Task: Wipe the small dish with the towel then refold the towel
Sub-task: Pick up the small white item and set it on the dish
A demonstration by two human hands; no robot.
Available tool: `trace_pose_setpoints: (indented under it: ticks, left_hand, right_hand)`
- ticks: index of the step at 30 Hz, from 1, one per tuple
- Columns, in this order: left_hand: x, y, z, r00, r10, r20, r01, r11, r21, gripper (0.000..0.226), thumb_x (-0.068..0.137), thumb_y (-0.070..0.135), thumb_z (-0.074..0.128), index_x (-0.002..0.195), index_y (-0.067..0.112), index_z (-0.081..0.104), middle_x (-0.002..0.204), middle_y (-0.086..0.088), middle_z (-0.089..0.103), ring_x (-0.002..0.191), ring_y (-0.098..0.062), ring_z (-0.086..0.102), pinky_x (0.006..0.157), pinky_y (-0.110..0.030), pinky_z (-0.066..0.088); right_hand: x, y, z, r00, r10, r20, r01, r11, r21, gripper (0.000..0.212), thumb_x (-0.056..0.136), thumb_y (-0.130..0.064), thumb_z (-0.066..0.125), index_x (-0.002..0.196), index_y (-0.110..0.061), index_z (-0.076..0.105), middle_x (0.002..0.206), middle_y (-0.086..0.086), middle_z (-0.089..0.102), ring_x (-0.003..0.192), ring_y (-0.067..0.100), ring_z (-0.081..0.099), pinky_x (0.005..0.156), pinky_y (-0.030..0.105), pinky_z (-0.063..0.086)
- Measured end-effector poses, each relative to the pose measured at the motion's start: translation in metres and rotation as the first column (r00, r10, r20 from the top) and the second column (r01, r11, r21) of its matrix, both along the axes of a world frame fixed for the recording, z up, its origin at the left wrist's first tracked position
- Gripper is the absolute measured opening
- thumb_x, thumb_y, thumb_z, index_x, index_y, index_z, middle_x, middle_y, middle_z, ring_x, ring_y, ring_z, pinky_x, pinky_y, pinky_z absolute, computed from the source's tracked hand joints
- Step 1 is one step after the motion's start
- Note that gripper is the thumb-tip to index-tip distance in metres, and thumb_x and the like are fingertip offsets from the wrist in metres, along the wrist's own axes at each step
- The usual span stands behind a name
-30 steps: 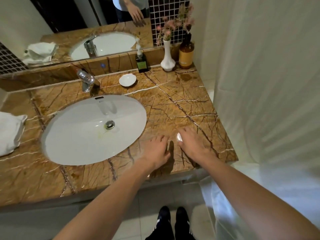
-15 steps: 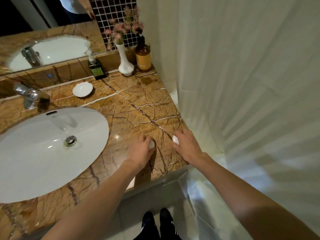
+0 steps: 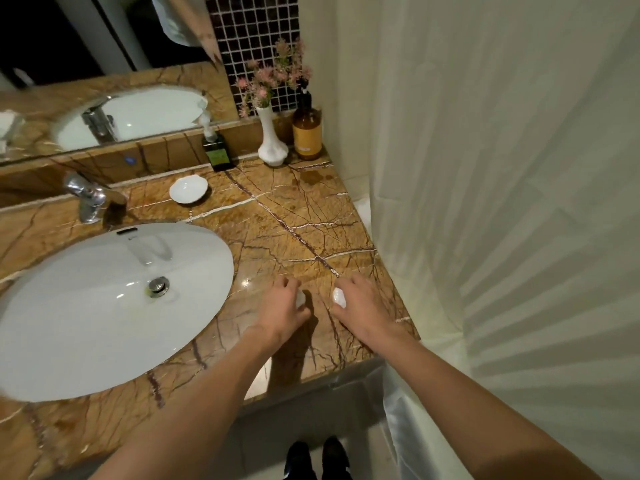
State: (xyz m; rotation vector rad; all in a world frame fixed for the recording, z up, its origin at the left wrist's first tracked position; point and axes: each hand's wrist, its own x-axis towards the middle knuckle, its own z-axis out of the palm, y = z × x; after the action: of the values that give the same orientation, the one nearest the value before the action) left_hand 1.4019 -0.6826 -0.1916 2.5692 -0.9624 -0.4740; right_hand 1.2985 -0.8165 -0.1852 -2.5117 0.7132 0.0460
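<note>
The small white dish [image 3: 188,190] sits at the back of the brown marble counter [image 3: 294,220], between the tap and a dark pump bottle. Both hands rest near the counter's front edge, far in front of the dish. My left hand [image 3: 284,306] lies with its fingers loosely curled on the stone. A hand's width to its right, my right hand [image 3: 363,306] has its fingers spread. Each thumb shows a small white patch. Neither hand holds anything. The towel is outside the frame; only a white scrap of it shows in the mirror [image 3: 7,124].
A white oval sink [image 3: 104,306] fills the counter's left side, with a chrome tap [image 3: 86,197] behind it. At the back stand a dark pump bottle [image 3: 216,150], a white vase [image 3: 272,143] and an amber bottle [image 3: 306,133]. A pale curtain [image 3: 502,168] hangs along the right edge.
The view has swung right, so the towel on the counter's left has left the frame. My hands have drawn slightly apart and stay on the front edge.
</note>
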Motion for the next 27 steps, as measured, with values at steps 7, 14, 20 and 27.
trace_pose_setpoints:
  ticks: [7,14,20,27]
  left_hand:
    - [0.064,0.057,0.038,0.98,0.174,0.092,-0.173,0.985,-0.019,0.046,0.08,0.035,0.064,0.118,0.009,0.056,0.115,-0.013,0.054,0.103,-0.026,0.047,0.089,-0.034,0.043]
    - [0.143,0.11,0.051,0.937,0.339,0.082,-0.338,0.941,-0.033,0.037,0.078,0.028,0.064,0.107,0.006,0.06,0.11,-0.013,0.054,0.099,-0.027,0.048,0.083,-0.035,0.046]
    - [0.214,0.134,0.043,0.914,0.405,-0.008,-0.405,0.911,-0.085,0.045,0.074,0.029,0.066,0.114,0.008,0.06,0.113,-0.011,0.053,0.103,-0.025,0.048,0.086,-0.03,0.042]
    - [0.273,0.137,0.022,0.9,0.43,-0.069,-0.435,0.895,-0.096,0.036,0.072,0.026,0.062,0.1,0.004,0.061,0.097,-0.011,0.055,0.102,-0.027,0.047,0.082,-0.032,0.039]
  right_hand:
    - [0.079,0.026,0.017,0.991,0.136,0.013,-0.136,0.991,-0.021,0.044,0.085,-0.025,0.069,0.126,-0.018,0.055,0.124,0.008,0.052,0.117,0.026,0.047,0.095,0.037,0.042]
    - [0.177,0.06,0.024,0.965,0.262,0.03,-0.26,0.964,-0.063,0.028,0.088,-0.024,0.064,0.115,-0.018,0.057,0.118,0.007,0.052,0.108,0.024,0.048,0.088,0.036,0.043]
    - [0.275,0.078,0.025,0.95,0.311,0.011,-0.309,0.947,-0.085,0.029,0.087,-0.027,0.065,0.114,-0.018,0.058,0.117,0.008,0.055,0.108,0.024,0.048,0.089,0.034,0.043]
    - [0.363,0.082,0.021,0.932,0.36,-0.032,-0.361,0.925,-0.119,0.031,0.087,-0.022,0.062,0.117,-0.013,0.06,0.117,0.014,0.054,0.112,0.031,0.048,0.092,0.039,0.042]
